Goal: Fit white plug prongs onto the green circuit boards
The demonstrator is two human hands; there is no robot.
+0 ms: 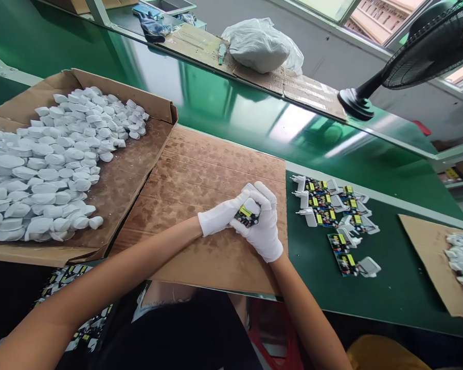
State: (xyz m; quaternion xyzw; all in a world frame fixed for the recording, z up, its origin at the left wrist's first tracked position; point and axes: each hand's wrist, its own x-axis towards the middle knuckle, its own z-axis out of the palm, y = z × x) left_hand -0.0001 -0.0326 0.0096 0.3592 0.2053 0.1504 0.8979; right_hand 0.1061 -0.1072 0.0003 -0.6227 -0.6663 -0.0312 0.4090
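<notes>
1. Gloved fingers (267, 192): matt white cloth.
2. Held casing (251, 206): smooth white plastic.
3. Sheet (193, 180) beneath: matt brown cardboard, blotchy.
4. Far desk (250, 110): smooth, glossy green.
5. Bag (258, 49): thin, crinkled plastic, slightly shiny.

A black fan (420, 67) stands at the upper right, near a window (386, 20). A white plastic bag (260, 49) rests on flattened cardboard (312, 93) at top centre; dark blue fabric (152, 25) lies bunched at the upper left.

The gloves (265, 231) are white, the held circuit board (246, 213) dark and yellow, bench (308, 288) green, cardboard (204, 169) mottled brown.
</notes>
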